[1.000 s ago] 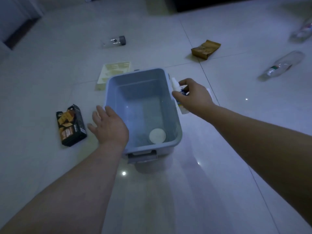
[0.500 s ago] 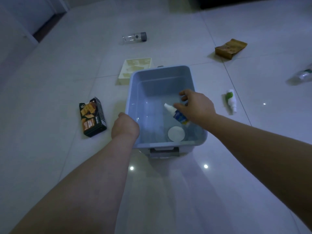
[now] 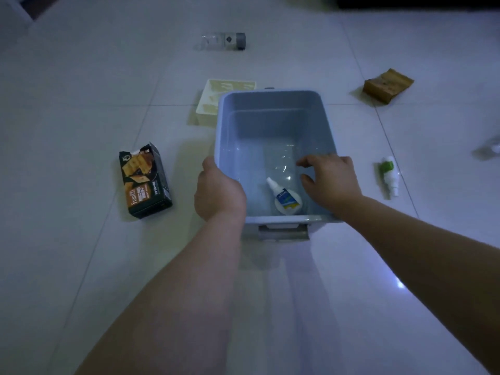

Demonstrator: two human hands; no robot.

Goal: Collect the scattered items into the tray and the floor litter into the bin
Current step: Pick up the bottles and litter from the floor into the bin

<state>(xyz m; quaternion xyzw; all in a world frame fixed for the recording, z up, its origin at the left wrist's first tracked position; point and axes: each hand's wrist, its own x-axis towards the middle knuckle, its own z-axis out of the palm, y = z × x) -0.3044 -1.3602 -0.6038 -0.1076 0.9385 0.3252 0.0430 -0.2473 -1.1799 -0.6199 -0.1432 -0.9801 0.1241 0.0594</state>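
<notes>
The left hand (image 3: 219,193) grips the near-left rim of the grey-blue tub (image 3: 270,123), fingers curled over its edge. The right hand (image 3: 331,182) hangs just inside the tub's right wall, fingers loosely spread and holding nothing. On the tub's floor, close to the near wall, lies the small white bottle (image 3: 284,197) with its nozzle pointing away and to the left.

The likely next pick is the green-capped spray bottle (image 3: 389,175). It lies on the tiles just outside the tub's right wall, with its long axis running near to far and its nozzle end toward the person. It is on the right hand's side, with only the tub wall between them, so that hand is clearly the nearer 1. The cracker box (image 3: 144,180) lies on the left hand's side, near but apart.

Half a second ago the right hand pinched the small white bottle above the tub's floor. It is now released. 1 second ago the left hand lay flat beside the tub. Now it clasps the rim.
</notes>
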